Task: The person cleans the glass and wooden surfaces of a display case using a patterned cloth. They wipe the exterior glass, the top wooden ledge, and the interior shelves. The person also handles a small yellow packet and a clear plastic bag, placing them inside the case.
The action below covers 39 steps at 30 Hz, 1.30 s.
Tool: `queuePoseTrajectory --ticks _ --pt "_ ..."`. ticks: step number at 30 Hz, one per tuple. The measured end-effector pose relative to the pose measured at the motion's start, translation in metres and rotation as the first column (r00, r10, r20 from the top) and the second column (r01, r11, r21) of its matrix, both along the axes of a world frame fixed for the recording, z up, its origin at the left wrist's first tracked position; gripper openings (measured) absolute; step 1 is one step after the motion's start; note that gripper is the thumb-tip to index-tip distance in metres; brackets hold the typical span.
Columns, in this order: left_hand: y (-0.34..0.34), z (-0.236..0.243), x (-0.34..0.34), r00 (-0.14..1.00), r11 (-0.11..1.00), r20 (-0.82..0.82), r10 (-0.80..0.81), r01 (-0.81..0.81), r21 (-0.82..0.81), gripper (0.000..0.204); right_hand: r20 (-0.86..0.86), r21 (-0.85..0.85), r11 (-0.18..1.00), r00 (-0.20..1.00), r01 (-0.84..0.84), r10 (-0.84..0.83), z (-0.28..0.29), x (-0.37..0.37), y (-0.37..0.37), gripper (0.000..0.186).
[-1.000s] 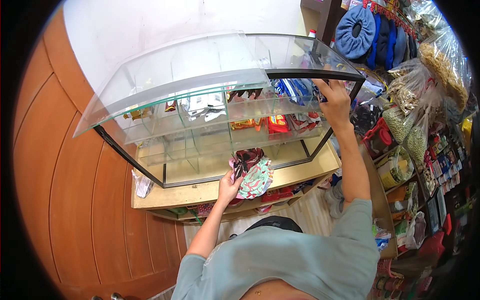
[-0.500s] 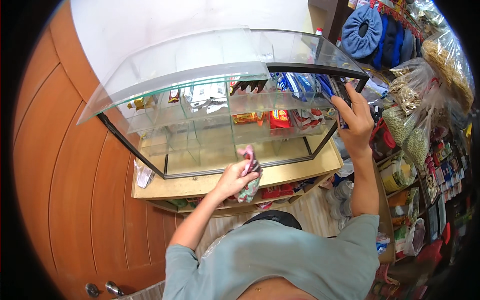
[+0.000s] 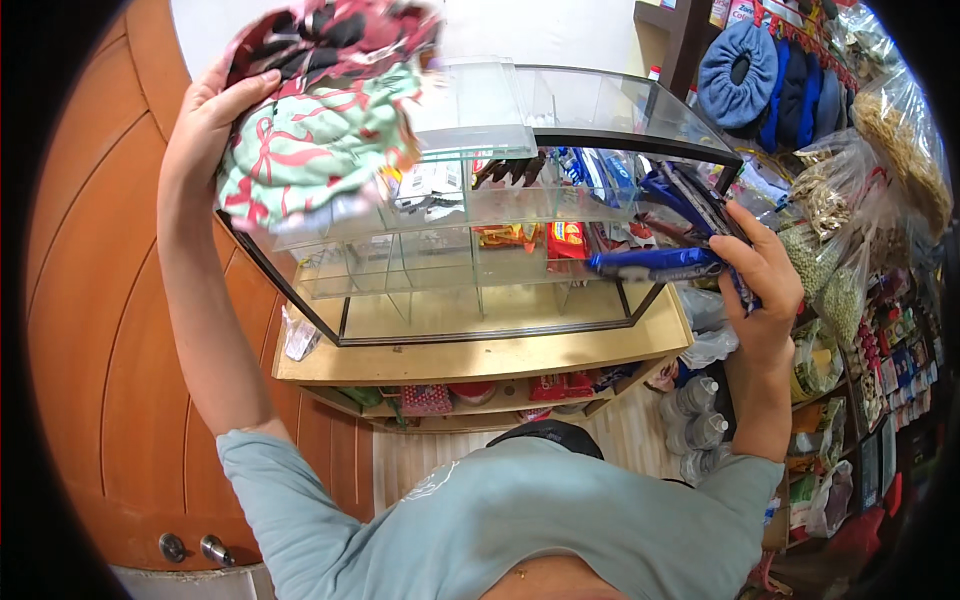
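Raised at the upper left, my left hand grips a bunched patterned cloth, mint green with pink bows on one part and dark red with black on another. The cloth is blurred at its edges and hides the left end of the glass display case. At the case's right end, my right hand is closed on several flat blue packets, fanned out at different angles. Behind them, more blue packets lie on the upper glass shelf.
Red packets and dark gloves sit inside the case. Its wooden stand holds goods below. Plastic bottles are on the floor, right. Bags of green beans hang at right. A wooden door stands left.
My left hand has risen up and left from the case front, and the cloth has spread open. My right hand has moved down and right, with the blue packets now fanned out.
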State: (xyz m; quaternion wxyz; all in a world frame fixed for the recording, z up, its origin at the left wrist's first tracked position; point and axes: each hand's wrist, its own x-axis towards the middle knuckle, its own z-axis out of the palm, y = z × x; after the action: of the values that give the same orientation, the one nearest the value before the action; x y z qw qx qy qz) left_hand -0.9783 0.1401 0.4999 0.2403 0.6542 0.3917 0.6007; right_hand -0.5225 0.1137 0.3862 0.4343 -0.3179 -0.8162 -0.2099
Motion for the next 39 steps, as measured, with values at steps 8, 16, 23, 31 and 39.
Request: queuePoseTrajectory --ticks 8,16,23,31,39 --pt "-0.019 -0.049 0.104 0.692 0.748 -0.477 0.542 -0.137 0.65 0.066 -0.096 -0.237 0.945 0.974 -0.224 0.207 0.053 -0.009 0.004 0.039" --pt "0.071 0.0 0.217 0.818 0.585 -0.444 0.365 0.169 0.793 0.103 -0.147 0.254 0.941 0.953 -0.223 0.266 0.112 -0.045 0.026 0.039" --pt "0.161 0.015 0.201 0.698 0.884 -0.704 0.131 0.239 0.402 0.094 -0.135 0.423 0.903 0.98 -0.078 0.148 0.09 -0.078 0.106 0.045" --pt "0.151 -0.01 0.171 0.551 0.984 -0.82 0.156 -0.011 0.179 0.06 -0.157 -0.059 0.977 0.969 -0.202 0.191 0.051 -0.104 0.123 0.03" --pt "0.127 -0.017 0.192 0.621 0.998 -0.783 -0.026 0.058 0.013 0.102 -0.436 -0.076 0.992 0.898 -0.102 0.059 0.069 -0.065 0.157 0.031"
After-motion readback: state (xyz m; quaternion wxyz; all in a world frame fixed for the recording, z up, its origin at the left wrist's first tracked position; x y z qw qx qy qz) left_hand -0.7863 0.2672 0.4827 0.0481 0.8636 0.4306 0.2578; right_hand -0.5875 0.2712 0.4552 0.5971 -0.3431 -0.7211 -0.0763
